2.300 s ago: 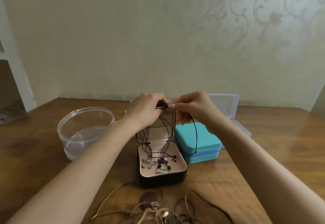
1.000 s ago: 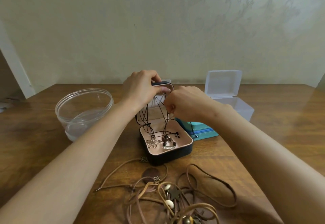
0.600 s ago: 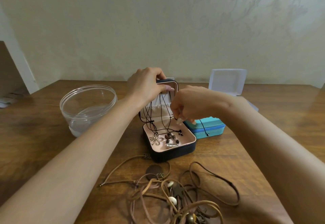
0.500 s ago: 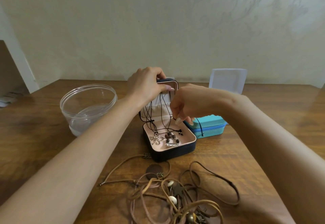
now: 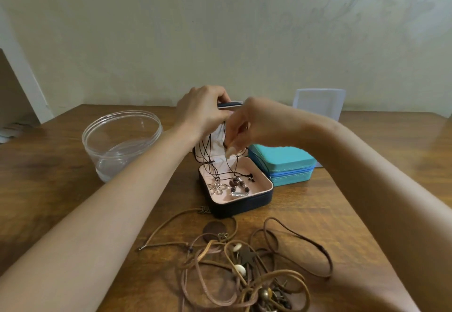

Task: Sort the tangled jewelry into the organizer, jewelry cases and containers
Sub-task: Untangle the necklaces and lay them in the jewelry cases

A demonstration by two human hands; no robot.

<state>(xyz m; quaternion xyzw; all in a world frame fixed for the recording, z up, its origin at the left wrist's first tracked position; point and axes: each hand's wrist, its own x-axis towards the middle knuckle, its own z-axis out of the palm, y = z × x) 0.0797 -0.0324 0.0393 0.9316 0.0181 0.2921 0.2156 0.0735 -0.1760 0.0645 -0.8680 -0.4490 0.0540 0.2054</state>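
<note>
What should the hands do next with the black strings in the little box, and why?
Probably the right hand should tuck the black cords it pinches down into the open dark case. The pendants already lie on the tray, and the left hand holds the lid up, so only the hanging cords remain outside.

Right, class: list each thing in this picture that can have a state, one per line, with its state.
Black jewelry case: lid up, holds pendants on black cords.
Teal zip case: shut.
Round clear tub: no lid, empty.
Clear plastic box: lid raised.
Brown cord necklaces: tangled, loose on the wooden table.
Left hand: gripping the case lid's top edge.
Right hand: pinching a black cord.
</note>
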